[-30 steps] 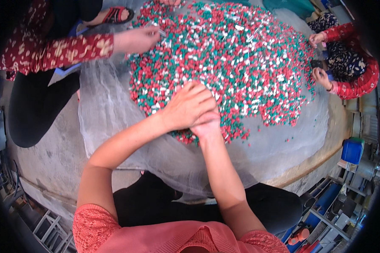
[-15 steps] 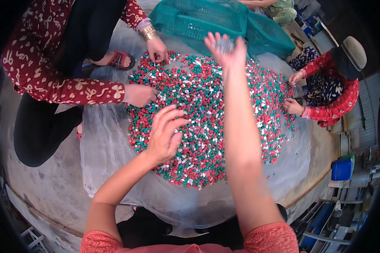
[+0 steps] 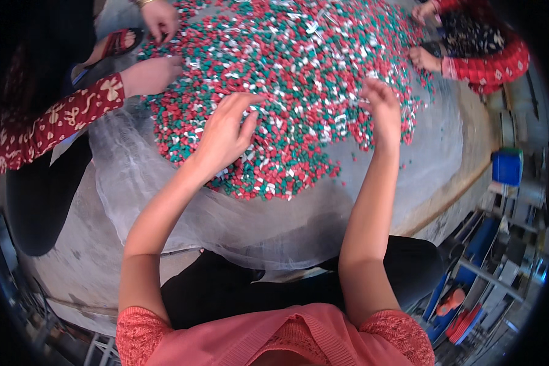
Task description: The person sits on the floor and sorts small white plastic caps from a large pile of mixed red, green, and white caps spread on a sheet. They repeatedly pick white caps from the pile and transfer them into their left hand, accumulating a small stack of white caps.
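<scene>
A broad pile of small red, green and white pieces [image 3: 287, 97], pebble-like in shape, lies on a thin translucent sheet [image 3: 256, 235]. Over the near left part of the pile is my left hand [image 3: 226, 129], its fingers bent loosely and the thumb apart; no held thing shows in it. My right hand [image 3: 384, 113] is low at the pile's right side, its fingers apart and slightly curled toward the pieces. I see nothing held in it, though its palm is partly hidden. Several longer white pieces [image 3: 313, 27] lie among the others toward the far side.
At the left, a person's hands [image 3: 149, 76] in patterned red sleeves work at the pile's edge. Across on the right, another person's hands [image 3: 424, 59] touch the pile. A blue bin [image 3: 507, 167] and stacked metal and plastic items stand on the right.
My right hand has come down and back from above the far side to the pile; the clear, shiny thing in it no longer shows. The view has tilted nearer to me.
</scene>
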`<move>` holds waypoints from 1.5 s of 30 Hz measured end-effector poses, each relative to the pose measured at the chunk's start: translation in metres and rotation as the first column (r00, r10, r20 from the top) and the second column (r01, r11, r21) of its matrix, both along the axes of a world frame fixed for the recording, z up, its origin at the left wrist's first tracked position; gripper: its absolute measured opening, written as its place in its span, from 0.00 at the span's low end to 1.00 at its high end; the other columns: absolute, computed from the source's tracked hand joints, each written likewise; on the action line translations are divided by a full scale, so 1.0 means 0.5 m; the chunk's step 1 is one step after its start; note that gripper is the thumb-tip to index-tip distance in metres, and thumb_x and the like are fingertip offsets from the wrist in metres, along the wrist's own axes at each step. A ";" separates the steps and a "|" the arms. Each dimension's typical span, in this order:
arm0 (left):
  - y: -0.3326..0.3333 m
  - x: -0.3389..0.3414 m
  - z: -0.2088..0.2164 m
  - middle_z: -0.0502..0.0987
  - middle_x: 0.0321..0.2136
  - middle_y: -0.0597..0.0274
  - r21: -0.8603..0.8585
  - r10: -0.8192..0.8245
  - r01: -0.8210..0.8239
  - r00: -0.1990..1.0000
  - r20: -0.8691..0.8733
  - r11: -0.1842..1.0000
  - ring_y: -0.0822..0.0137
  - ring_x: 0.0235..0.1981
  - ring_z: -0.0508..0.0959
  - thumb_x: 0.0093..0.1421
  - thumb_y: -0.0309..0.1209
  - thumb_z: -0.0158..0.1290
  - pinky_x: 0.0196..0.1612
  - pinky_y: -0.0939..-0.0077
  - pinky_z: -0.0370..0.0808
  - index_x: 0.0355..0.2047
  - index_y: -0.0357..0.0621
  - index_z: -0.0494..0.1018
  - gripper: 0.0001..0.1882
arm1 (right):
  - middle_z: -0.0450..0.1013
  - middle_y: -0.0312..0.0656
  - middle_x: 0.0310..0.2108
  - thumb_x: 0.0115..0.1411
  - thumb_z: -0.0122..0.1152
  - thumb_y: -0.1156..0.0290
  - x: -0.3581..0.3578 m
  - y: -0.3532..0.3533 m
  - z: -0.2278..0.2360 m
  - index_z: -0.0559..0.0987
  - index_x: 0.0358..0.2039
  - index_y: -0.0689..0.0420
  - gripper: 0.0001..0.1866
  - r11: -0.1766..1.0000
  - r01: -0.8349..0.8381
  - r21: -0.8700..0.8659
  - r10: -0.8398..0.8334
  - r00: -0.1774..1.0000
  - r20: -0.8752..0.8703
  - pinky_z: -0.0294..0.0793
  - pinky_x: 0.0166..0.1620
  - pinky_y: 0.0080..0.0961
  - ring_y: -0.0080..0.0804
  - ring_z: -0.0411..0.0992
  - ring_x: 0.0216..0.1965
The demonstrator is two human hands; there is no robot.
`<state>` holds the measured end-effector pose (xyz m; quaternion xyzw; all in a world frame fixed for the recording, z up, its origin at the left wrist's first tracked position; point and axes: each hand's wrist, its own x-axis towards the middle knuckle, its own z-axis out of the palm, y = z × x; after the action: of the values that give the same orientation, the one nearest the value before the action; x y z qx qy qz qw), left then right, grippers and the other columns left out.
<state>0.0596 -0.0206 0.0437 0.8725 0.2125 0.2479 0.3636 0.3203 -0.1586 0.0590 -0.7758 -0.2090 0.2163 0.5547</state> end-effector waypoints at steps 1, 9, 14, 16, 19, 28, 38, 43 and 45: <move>-0.006 0.018 -0.011 0.71 0.38 0.53 0.031 -0.034 0.036 0.998 -0.044 0.999 0.55 0.42 0.71 0.55 0.24 0.47 0.45 0.67 0.67 0.41 0.39 0.69 0.12 | 0.72 0.40 0.36 0.50 0.54 0.75 -0.002 -0.056 -0.038 0.72 0.43 0.62 0.17 0.994 -0.033 -0.101 0.030 0.999 -0.036 0.70 0.40 0.24 0.30 0.71 0.39; -0.026 0.154 -0.099 0.68 0.39 0.46 0.259 0.036 0.084 0.903 -0.428 0.962 0.50 0.42 0.69 0.49 0.23 0.49 0.42 0.59 0.71 0.49 0.39 0.60 0.25 | 0.60 0.54 0.47 0.41 0.61 0.75 -0.094 -0.097 -0.146 0.58 0.53 0.55 0.37 0.708 0.233 -0.667 -0.043 0.956 0.289 0.67 0.49 0.37 0.51 0.64 0.47; -0.030 0.216 -0.117 0.65 0.42 0.43 0.144 -0.005 0.098 0.842 -0.540 0.985 0.46 0.46 0.68 0.43 0.23 0.54 0.44 0.57 0.71 0.57 0.42 0.50 0.40 | 0.56 0.56 0.47 0.38 0.60 0.80 -0.126 -0.006 -0.183 0.55 0.52 0.61 0.39 0.838 0.169 -0.518 0.022 0.939 0.343 0.63 0.51 0.39 0.55 0.61 0.49; -0.025 0.215 -0.097 0.62 0.47 0.39 0.015 -0.080 0.107 0.826 -0.558 0.994 0.46 0.51 0.64 0.43 0.22 0.53 0.50 0.62 0.68 0.56 0.39 0.52 0.38 | 0.57 0.58 0.48 0.37 0.59 0.81 -0.145 0.032 -0.185 0.55 0.52 0.63 0.38 0.871 0.056 -0.487 0.119 0.940 0.321 0.63 0.51 0.39 0.56 0.60 0.49; 0.023 0.196 -0.148 0.62 0.49 0.38 -0.191 -0.186 0.138 0.946 -0.265 0.972 0.48 0.52 0.65 0.43 0.21 0.50 0.52 0.64 0.65 0.56 0.38 0.52 0.37 | 0.69 0.49 0.38 0.37 0.52 0.83 -0.159 0.066 -0.203 0.61 0.50 0.64 0.34 0.971 -0.125 -0.202 0.145 0.985 0.088 0.68 0.45 0.32 0.43 0.69 0.42; 0.082 -0.004 -0.012 0.67 0.47 0.60 -0.624 -0.315 0.202 0.946 -0.074 0.754 0.70 0.50 0.66 0.39 0.13 0.40 0.53 0.78 0.62 0.52 0.41 0.61 0.34 | 0.68 0.53 0.41 0.41 0.55 0.80 -0.316 0.085 -0.085 0.67 0.47 0.61 0.27 0.893 -0.443 -0.082 0.451 0.876 0.172 0.66 0.49 0.34 0.47 0.67 0.46; 0.101 -0.117 0.062 0.76 0.38 0.56 -0.100 0.057 -0.106 0.912 -0.407 0.989 0.66 0.40 0.76 0.52 0.21 0.48 0.43 0.75 0.70 0.36 0.37 0.73 0.10 | 0.75 0.45 0.26 0.51 0.56 0.69 -0.162 0.109 -0.108 0.78 0.32 0.52 0.07 0.914 -0.142 -0.379 0.334 0.793 0.510 0.72 0.34 0.36 0.42 0.74 0.30; 0.085 -0.096 0.022 0.77 0.34 0.56 0.033 0.107 -0.102 0.936 -0.336 0.994 0.61 0.36 0.77 0.52 0.24 0.51 0.40 0.72 0.72 0.35 0.39 0.74 0.09 | 0.74 0.44 0.30 0.48 0.59 0.67 -0.151 0.119 -0.164 0.75 0.30 0.54 0.08 0.829 0.003 -0.560 0.447 0.599 0.664 0.73 0.35 0.40 0.44 0.74 0.32; 0.079 -0.091 0.003 0.77 0.34 0.55 0.090 0.114 -0.088 0.930 -0.349 0.992 0.59 0.35 0.77 0.52 0.26 0.52 0.38 0.71 0.72 0.34 0.40 0.74 0.09 | 0.74 0.41 0.28 0.48 0.59 0.68 -0.153 0.108 -0.167 0.75 0.29 0.57 0.08 0.848 -0.056 -0.527 0.440 0.629 0.641 0.72 0.30 0.34 0.40 0.74 0.29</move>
<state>0.0141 0.0190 0.0451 0.9033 0.3097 0.1133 0.2743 0.2439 -0.1044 -0.0248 -0.8649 -0.4668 0.0012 0.1845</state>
